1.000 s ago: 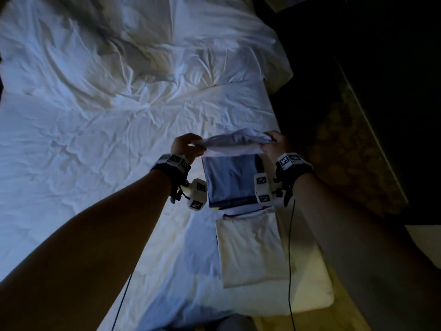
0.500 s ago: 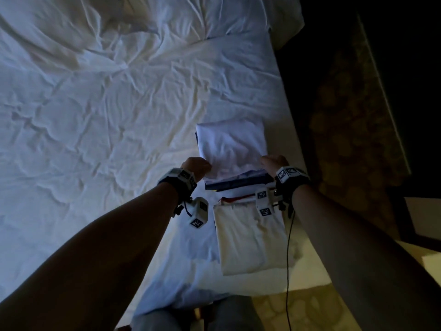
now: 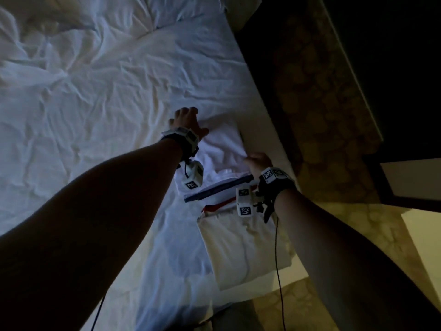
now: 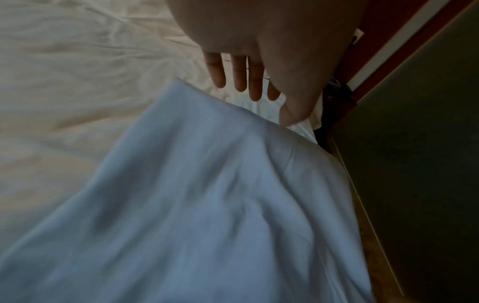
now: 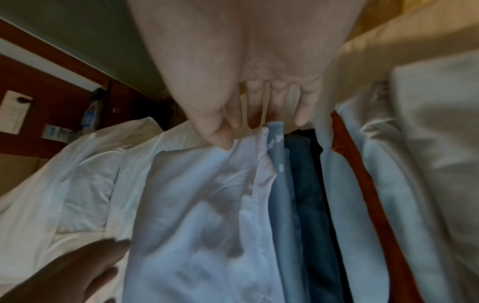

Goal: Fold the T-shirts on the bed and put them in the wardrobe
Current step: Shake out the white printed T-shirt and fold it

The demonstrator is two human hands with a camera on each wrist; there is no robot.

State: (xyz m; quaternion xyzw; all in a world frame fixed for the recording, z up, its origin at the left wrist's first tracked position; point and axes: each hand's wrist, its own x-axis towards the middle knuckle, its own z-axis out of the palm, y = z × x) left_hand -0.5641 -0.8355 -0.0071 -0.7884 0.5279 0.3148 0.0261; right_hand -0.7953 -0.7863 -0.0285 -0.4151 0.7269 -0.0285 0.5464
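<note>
One rumpled white bed [image 3: 100, 96], dim patterned floor [image 3: 317, 96]

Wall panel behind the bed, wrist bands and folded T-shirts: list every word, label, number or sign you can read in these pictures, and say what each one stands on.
No text can be read in any view.
Wrist-band markers: black-and-white square codes, no letters.
White card on the wooden wall panel: print too blurred.
Small blue labels below it: too small and blurred.
Pale blue T-shirt: white specks, no legible word.

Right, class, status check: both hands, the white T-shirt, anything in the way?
Left hand open, flat at white T-shirt's far corner. Right hand pinching its near edge. Shirt on top of folded stack at bed edge. Nothing in the way.
</note>
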